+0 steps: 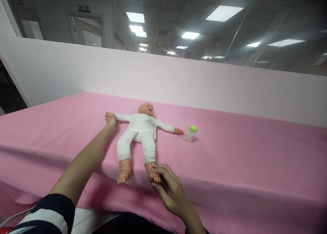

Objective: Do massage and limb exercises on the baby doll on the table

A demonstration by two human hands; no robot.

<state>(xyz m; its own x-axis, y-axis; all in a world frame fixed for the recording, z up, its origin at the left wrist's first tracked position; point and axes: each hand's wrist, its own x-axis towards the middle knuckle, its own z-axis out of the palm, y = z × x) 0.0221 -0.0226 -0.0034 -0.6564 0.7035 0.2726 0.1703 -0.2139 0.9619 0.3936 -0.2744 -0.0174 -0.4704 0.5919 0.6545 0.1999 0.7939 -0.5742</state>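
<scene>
A baby doll [141, 125] in a white cloth body lies on its back on the pink-covered table [242, 152], head towards the wall and feet at the front edge. Its arms are spread wide. My left hand [110, 121] is closed around the doll's wrist on the left side, just below its small plastic hand. With thumb and fingers, my right hand [170, 189] grips the doll's foot [153, 176] on the right side. The doll's other foot [124, 172] lies untouched. Beside the doll's outstretched right-side hand stands a small baby bottle [190, 133] with a green cap.
A white low wall [178, 80] runs behind the table, with a glass pane [166, 26] above it reflecting ceiling lights. The pink cloth hangs over the table's front edge close to me. A cable [16, 215] shows at the lower left.
</scene>
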